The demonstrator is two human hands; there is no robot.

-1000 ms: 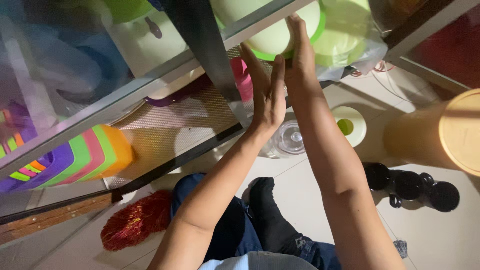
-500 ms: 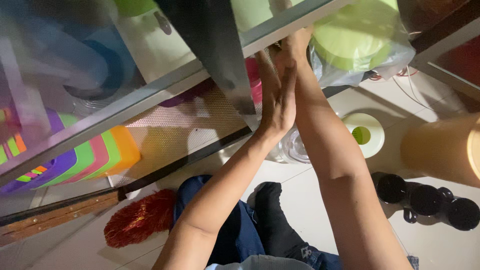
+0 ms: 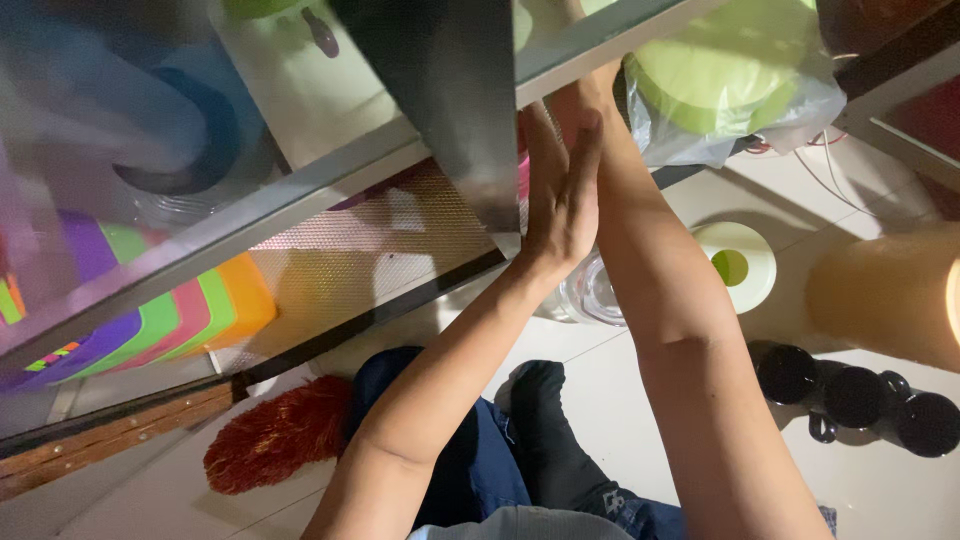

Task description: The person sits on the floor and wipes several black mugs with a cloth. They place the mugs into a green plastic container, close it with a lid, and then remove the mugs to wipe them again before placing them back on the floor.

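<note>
Closest to me are my own legs in dark blue trousers (image 3: 455,470) and a dark sock (image 3: 545,440), with a red fluffy duster (image 3: 275,435) lying on the pale floor just beside my knee. Both my forearms run up and away from me, side by side. My left hand (image 3: 560,200) is flat and open, fingers together, laid against the dark upright post (image 3: 450,100) of the glass shelf (image 3: 300,190), gripping nothing. My right hand (image 3: 590,95) goes on past it, slipping under the shelf edge, so I cannot tell whether its fingers are apart or closed; it is the nearer one to the bagged stack of green plates (image 3: 730,80), which lies just to its right, its flat faces tilted toward me. Below my arms stands one clear glass jar (image 3: 590,295), then one white lid with a green centre (image 3: 740,265). Three black mugs (image 3: 855,395) sit in a row off to the right. Farther left, one stack of coloured containers (image 3: 150,325) shows through the glass.
</note>
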